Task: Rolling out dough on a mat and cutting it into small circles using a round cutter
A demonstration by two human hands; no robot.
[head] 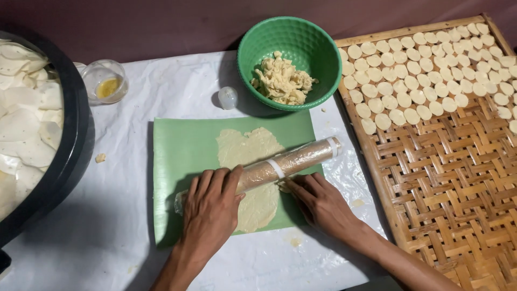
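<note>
Both hands lie flat at the lower centre of the frame, fingers spread: the left hand (211,207) presses on a plastic-wrapped rolling pin (269,170), the right hand (319,202) rests just below it. Under the pin, rolled dough (249,148) covers a green mat (183,156). Above sits a green bowl (312,43); right, a woven tray (452,178).

A white plastic sheet (124,161) covers the work surface, creased and spotted with small crumbs. Behind it runs a dark, dull purplish-brown wall (161,21), plain and in shadow. Light falls from above onto the sheet, brightest in the middle and dimmer toward the far edge and the left corner.
</note>
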